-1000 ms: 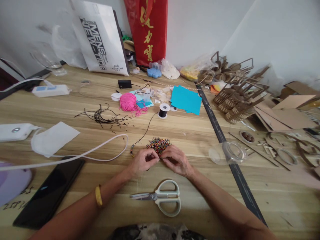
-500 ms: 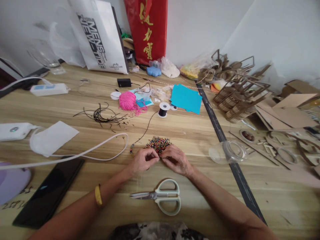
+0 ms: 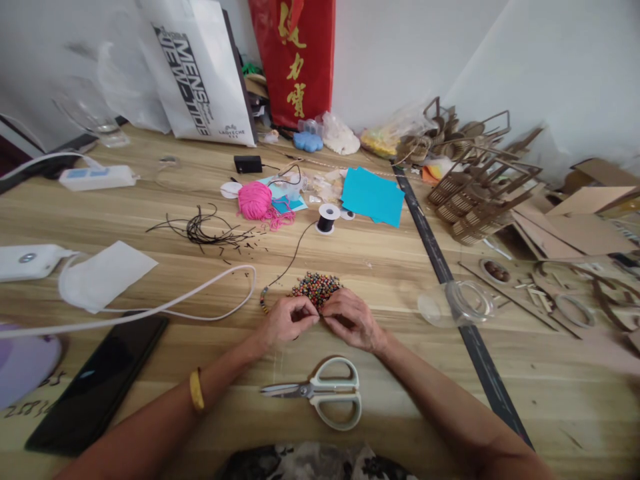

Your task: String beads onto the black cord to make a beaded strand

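My left hand [image 3: 289,320] is closed in a pinch at the front of a pile of small multicoloured beads [image 3: 316,288]. A short string of beads [image 3: 264,300] on black cord [image 3: 296,257] runs down behind this hand, from a white-rimmed spool [image 3: 328,219]. The cord's end seems to lie between the left fingertips. My right hand [image 3: 353,320] is pinched too, its fingertips almost touching the left ones; what it holds is too small to make out. Cream-handled scissors [image 3: 320,392] lie below both hands, blades to the left.
Black cord pieces [image 3: 200,230] and a pink yarn ball [image 3: 255,200] lie farther back. Blue sheets [image 3: 373,197] are beyond the spool. A black phone [image 3: 100,383] and white cable [image 3: 200,293] are left; a clear plastic cup [image 3: 463,303] and small woven baskets [image 3: 475,193] are right.
My hands stay nearly still, fingertips together by the beads. A dark bit that showed between the fingertips is harder to see now.
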Demonstrator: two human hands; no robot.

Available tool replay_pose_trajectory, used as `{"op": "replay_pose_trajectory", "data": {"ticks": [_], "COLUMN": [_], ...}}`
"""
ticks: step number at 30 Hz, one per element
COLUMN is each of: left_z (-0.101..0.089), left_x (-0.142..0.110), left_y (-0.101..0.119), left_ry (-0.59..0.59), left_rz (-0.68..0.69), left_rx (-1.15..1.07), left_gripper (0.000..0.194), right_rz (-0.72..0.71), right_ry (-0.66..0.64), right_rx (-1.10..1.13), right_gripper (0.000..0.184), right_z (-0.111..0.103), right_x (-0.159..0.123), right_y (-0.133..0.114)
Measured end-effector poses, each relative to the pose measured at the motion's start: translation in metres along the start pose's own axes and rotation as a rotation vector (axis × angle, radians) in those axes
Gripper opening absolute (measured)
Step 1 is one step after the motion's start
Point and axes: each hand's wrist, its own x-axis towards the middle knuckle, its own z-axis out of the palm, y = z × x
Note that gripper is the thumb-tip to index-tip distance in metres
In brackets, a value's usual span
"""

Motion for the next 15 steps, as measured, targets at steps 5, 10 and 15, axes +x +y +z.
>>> {"op": "replay_pose_trajectory", "data": {"ticks": [5,10,15], "left_z": [0.0000,-0.0003,-0.0002], "left_x": [-0.0003,0.0000,0.0004], "left_y": [0.0011,0.0004,-0.0002], "left_ry": [-0.005,-0.007,0.001], "left_rz": [-0.002,0.012,0.008], "left_rx": [-0.016,-0.013,-0.016], "left_gripper": [0.011,0.011,0.012], "right_rz": [0.004,0.002,-0.002], "right_ry": [-0.004,0.001,0.003], "right_rx": [-0.014,-0.008,0.000], "right_gripper": [0.011,0.011,0.012], "right_z": [-0.0005,-0.0005,-0.0006], "right_x": [0.0009,0.0013,0.0013], "right_y": [-0.0014,-0.0014,-0.0017]}}
